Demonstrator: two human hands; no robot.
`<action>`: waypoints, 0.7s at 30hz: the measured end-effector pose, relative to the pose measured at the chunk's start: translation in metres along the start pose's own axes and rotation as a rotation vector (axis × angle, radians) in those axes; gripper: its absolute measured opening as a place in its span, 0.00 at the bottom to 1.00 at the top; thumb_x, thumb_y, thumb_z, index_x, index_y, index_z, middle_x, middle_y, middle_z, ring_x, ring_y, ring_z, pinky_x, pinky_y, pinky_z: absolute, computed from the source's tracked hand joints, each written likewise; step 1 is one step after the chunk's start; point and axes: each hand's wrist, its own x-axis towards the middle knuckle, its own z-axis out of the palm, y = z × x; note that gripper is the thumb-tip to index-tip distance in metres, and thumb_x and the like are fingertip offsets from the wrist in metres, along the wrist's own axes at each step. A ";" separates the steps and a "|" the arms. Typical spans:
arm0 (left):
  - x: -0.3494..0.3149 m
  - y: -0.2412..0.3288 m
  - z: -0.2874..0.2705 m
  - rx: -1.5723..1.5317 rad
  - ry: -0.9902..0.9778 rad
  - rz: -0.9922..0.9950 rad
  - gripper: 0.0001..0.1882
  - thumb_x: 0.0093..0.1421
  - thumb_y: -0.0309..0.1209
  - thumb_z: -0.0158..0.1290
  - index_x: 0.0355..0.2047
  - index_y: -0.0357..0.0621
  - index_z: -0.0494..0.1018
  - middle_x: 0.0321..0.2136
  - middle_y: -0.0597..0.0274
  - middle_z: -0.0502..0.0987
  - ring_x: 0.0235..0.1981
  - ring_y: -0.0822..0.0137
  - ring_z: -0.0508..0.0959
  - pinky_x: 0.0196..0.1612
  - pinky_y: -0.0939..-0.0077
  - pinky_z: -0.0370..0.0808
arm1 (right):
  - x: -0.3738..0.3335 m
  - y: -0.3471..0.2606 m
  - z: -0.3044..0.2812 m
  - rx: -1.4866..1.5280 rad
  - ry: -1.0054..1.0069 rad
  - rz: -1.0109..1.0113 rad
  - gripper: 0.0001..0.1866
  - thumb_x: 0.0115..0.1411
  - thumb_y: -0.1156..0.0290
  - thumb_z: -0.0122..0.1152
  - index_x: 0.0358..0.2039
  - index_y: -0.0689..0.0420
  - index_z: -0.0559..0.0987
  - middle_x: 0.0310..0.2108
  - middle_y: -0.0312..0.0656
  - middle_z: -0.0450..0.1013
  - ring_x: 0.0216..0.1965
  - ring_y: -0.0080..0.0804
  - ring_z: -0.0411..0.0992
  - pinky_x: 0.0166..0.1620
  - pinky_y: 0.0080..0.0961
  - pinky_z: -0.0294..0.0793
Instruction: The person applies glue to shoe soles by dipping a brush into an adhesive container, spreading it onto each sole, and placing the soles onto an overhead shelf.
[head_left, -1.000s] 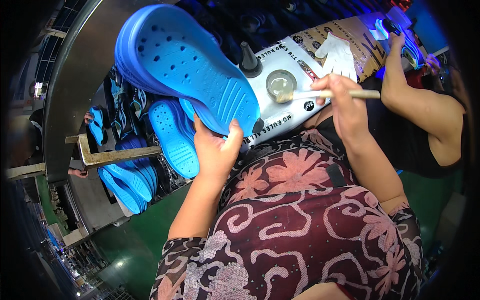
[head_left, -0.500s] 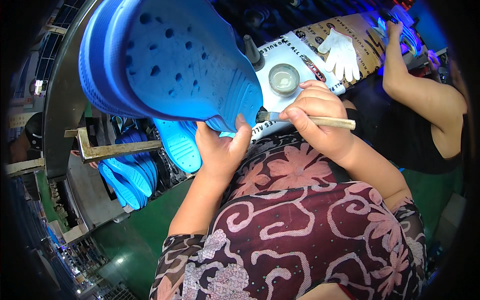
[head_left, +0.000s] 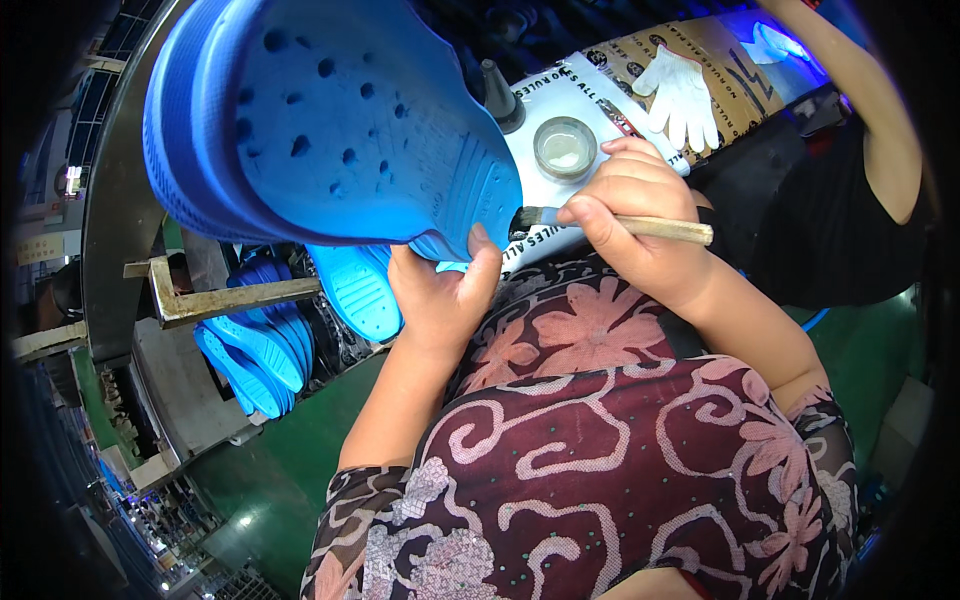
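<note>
A large blue foam clog [head_left: 330, 130] with holes in its upper fills the upper left, and my left hand [head_left: 445, 295] grips it at its lower edge, thumb on the near rim. In my right hand [head_left: 640, 215] is a paintbrush [head_left: 660, 229] with a pale wooden handle. The dark bristles point left and sit at the clog's right edge; whether they touch it I cannot tell. Just beyond my right fingers a small round glass jar [head_left: 565, 150] with pale liquid stands on a white printed sheet [head_left: 540, 100].
A white glove [head_left: 680, 100] lies on brown taped cardboard [head_left: 735, 65]; a dark grey cone [head_left: 500, 95] stands behind the jar. More blue clogs [head_left: 255, 365] hang at the left by a rusty metal bar [head_left: 235, 298]. A co-worker's arm [head_left: 870, 90] reaches in at the right.
The clog has shifted slightly left in view, with the brush still near its edge. At the right, the co-worker's arm has swung up and away, and their hand has left the view.
</note>
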 end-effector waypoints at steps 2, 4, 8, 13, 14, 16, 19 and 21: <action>-0.002 -0.002 -0.003 0.026 -0.017 0.002 0.23 0.45 0.17 0.56 0.43 0.34 0.64 0.32 0.54 0.76 0.29 0.64 0.77 0.36 0.74 0.73 | 0.000 -0.002 -0.004 -0.015 -0.020 0.020 0.09 0.53 0.68 0.61 0.20 0.57 0.78 0.17 0.37 0.71 0.23 0.35 0.69 0.42 0.32 0.67; -0.004 -0.003 -0.003 0.049 -0.035 0.003 0.22 0.44 0.17 0.56 0.42 0.34 0.64 0.32 0.53 0.75 0.29 0.64 0.77 0.36 0.74 0.73 | 0.000 -0.003 -0.007 -0.044 -0.017 -0.010 0.08 0.52 0.68 0.63 0.20 0.56 0.78 0.16 0.36 0.70 0.22 0.34 0.69 0.42 0.32 0.67; -0.008 -0.008 0.003 0.001 0.015 0.003 0.20 0.44 0.17 0.55 0.40 0.34 0.66 0.30 0.54 0.75 0.29 0.65 0.77 0.36 0.73 0.73 | -0.002 -0.003 0.002 0.034 0.012 -0.036 0.08 0.51 0.68 0.64 0.19 0.55 0.78 0.16 0.35 0.69 0.22 0.33 0.68 0.42 0.32 0.67; -0.004 -0.005 0.002 0.001 -0.004 0.001 0.18 0.44 0.17 0.55 0.38 0.33 0.69 0.30 0.55 0.75 0.29 0.65 0.76 0.36 0.74 0.73 | -0.003 -0.001 -0.001 -0.025 -0.024 -0.062 0.08 0.51 0.67 0.65 0.19 0.55 0.78 0.15 0.35 0.68 0.21 0.33 0.68 0.43 0.32 0.67; -0.005 -0.005 0.002 -0.035 0.016 -0.026 0.17 0.44 0.17 0.55 0.37 0.33 0.69 0.31 0.55 0.75 0.30 0.66 0.76 0.36 0.74 0.73 | -0.002 -0.002 -0.002 -0.036 -0.037 -0.047 0.09 0.51 0.67 0.64 0.19 0.55 0.78 0.15 0.35 0.68 0.21 0.33 0.68 0.43 0.32 0.67; -0.007 -0.006 0.006 -0.075 0.032 -0.054 0.16 0.44 0.17 0.55 0.36 0.33 0.70 0.31 0.55 0.75 0.30 0.66 0.76 0.36 0.74 0.73 | -0.001 -0.002 0.000 -0.024 -0.011 -0.044 0.09 0.51 0.66 0.64 0.18 0.55 0.78 0.15 0.36 0.68 0.21 0.33 0.68 0.43 0.32 0.67; -0.007 -0.007 0.011 -0.123 0.089 -0.066 0.16 0.44 0.17 0.55 0.36 0.33 0.71 0.31 0.56 0.76 0.30 0.66 0.76 0.36 0.74 0.73 | -0.001 -0.003 0.005 0.031 -0.003 -0.051 0.09 0.51 0.66 0.64 0.18 0.55 0.78 0.15 0.36 0.69 0.21 0.33 0.68 0.42 0.32 0.67; -0.005 -0.008 0.011 -0.081 0.068 -0.007 0.15 0.44 0.17 0.55 0.36 0.33 0.72 0.31 0.56 0.76 0.29 0.66 0.76 0.35 0.74 0.73 | -0.003 -0.003 0.008 0.009 -0.022 -0.068 0.09 0.51 0.66 0.64 0.18 0.54 0.78 0.15 0.36 0.69 0.21 0.33 0.68 0.42 0.31 0.66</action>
